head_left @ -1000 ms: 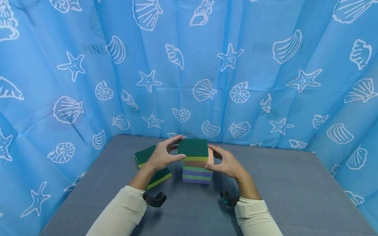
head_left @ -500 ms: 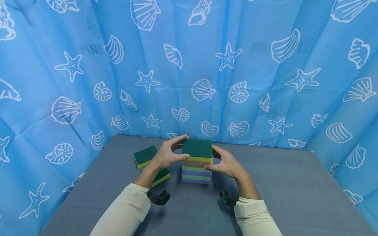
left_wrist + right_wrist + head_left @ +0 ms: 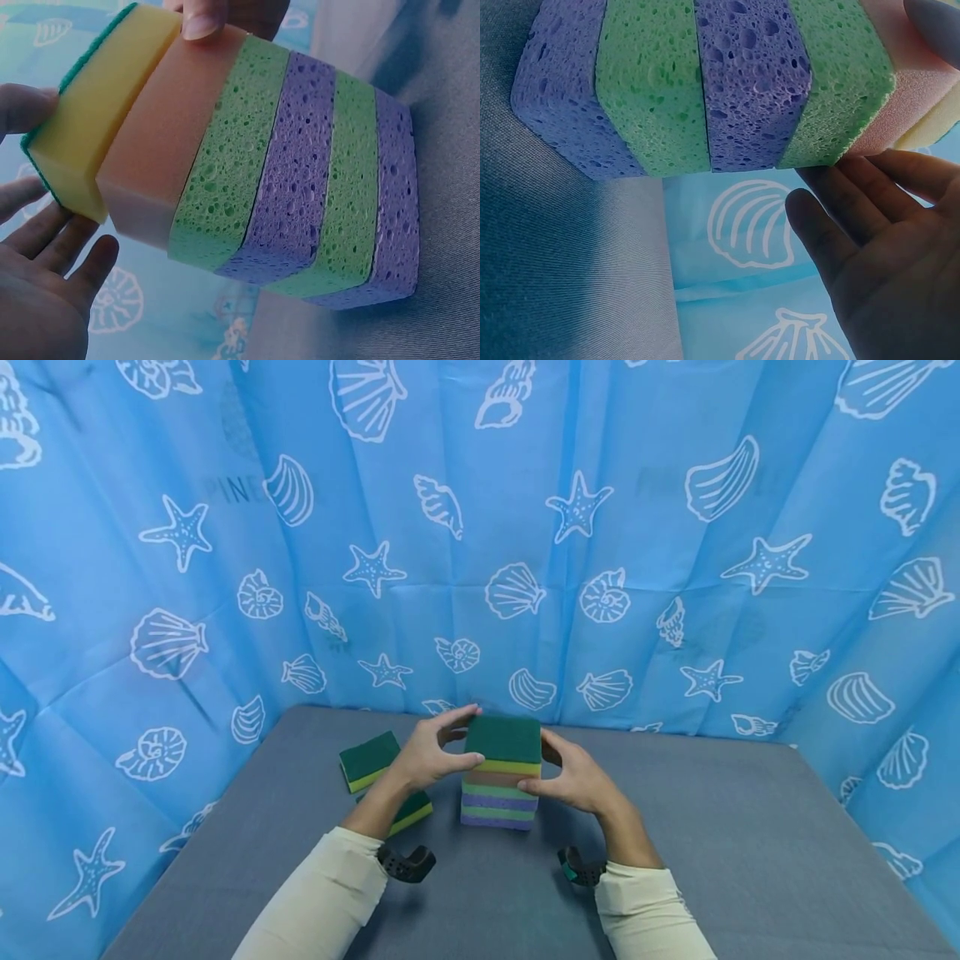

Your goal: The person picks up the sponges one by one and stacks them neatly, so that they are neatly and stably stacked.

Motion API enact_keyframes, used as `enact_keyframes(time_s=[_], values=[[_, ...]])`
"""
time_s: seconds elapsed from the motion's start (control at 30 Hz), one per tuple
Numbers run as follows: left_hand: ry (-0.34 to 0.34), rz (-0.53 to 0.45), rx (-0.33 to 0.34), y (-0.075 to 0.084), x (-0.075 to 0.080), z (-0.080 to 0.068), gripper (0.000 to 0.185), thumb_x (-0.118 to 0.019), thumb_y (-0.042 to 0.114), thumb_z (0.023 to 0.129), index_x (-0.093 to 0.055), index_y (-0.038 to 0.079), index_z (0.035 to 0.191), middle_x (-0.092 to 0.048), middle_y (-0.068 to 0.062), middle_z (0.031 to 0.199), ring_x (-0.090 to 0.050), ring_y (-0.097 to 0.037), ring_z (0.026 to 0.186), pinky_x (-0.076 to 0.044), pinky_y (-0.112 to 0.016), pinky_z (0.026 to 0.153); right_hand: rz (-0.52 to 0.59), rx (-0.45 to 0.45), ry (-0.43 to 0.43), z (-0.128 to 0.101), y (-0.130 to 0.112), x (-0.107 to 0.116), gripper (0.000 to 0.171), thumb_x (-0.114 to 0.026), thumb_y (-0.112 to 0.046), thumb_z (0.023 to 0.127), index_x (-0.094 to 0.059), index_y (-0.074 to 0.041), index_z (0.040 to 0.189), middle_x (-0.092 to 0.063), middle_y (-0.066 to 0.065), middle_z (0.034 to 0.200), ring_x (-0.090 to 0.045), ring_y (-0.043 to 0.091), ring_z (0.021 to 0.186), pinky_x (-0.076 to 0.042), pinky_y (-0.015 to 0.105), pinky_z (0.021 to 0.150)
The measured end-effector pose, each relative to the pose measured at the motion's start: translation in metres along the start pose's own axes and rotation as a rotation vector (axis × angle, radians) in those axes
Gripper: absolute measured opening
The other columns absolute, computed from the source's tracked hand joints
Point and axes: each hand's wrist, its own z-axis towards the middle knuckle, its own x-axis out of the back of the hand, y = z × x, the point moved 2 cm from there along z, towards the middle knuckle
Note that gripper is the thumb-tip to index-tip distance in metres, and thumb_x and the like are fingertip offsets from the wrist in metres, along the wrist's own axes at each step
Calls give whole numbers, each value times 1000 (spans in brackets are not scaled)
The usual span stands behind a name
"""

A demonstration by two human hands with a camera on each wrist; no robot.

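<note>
A stack of sponges stands in the middle of the head view: purple sponges and green sponges alternate below a peach sponge. Topping it is a yellow sponge with a dark green scouring side. My left hand holds this scouring sponge by its left side, thumb in front and fingers towards the back. On the opposite side my right hand holds the peach sponge, its thumb on the front face. In the right wrist view its fingers reach along the stack's far side.
Two more scouring sponges lie left of the stack: one farther back, the other partly hidden by my left forearm. The table is grey cloth. A blue shell-patterned curtain hangs behind and on both sides.
My left hand has moved slightly right with the scouring sponge, which now lines up over the peach one. The right hand has stayed in place.
</note>
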Motion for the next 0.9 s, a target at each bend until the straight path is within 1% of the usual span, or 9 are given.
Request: enact_keyframes(time_s=[0.1, 0.17, 0.27, 0.4, 0.53, 0.7, 0.9], values=[[3, 9, 3, 0, -1, 0, 65, -70, -5, 84, -39, -13, 140, -44, -29, 139, -40, -41, 129, -36, -51, 102, 8, -2, 7, 2, 15, -2, 72, -80, -14, 81, -43, -5, 143, -55, 11, 130, -47, 33, 125, -35, 56, 101], [3, 9, 3, 0, -1, 0, 65, -70, -5, 84, -39, -13, 140, -43, -29, 139, -40, -42, 129, -35, -52, 102, 12, -8, 9, 3, 25, -3, 73, -80, -18, 81, -43, -9, 143, -55, 9, 131, -47, 31, 125, -34, 56, 102], [1, 1, -3, 0, -1, 1, 65, -70, -5, 84, -39, -13, 140, -43, -30, 139, -40, -43, 129, -34, -56, 102, 14, -6, 6, 4, 32, -2, 72, -81, -24, 80, -45, -15, 142, -55, 4, 130, -47, 26, 125, -34, 54, 103], [-2, -12, -7, -1, -2, 1, 65, -69, -6, 84, -38, -14, 140, -42, -30, 139, -39, -44, 129, -33, -58, 102, 19, 10, 2, 4, 35, -2, 71, -80, -29, 81, -45, -16, 142, -55, 2, 130, -47, 25, 126, -35, 51, 103], [-7, -15, 3, -3, -3, 1, 65, -69, -6, 84, -38, -14, 140, -42, -30, 139, -39, -44, 129, -33, -57, 102, 15, 5, 0, 3, 35, -2, 72, -80, -30, 81, -45, -16, 142, -55, 2, 130, -47, 25, 126, -35, 49, 103], [-7, -13, 14, -5, -4, 1, 64, -69, -5, 84, -39, -14, 140, -43, -29, 139, -39, -43, 129, -34, -55, 103, 26, 7, -5, 3, 35, -2, 72, -80, -28, 82, -44, -15, 143, -55, 3, 130, -47, 26, 126, -35, 50, 103], [-4, 1, 19, -5, -4, 3, 64, -69, -4, 84, -40, -14, 139, -43, -29, 139, -40, -43, 128, -35, -54, 102, 33, 5, -8, 3, 34, 0, 74, -80, -28, 81, -42, -18, 145, -54, 1, 132, -47, 23, 126, -36, 48, 103]])
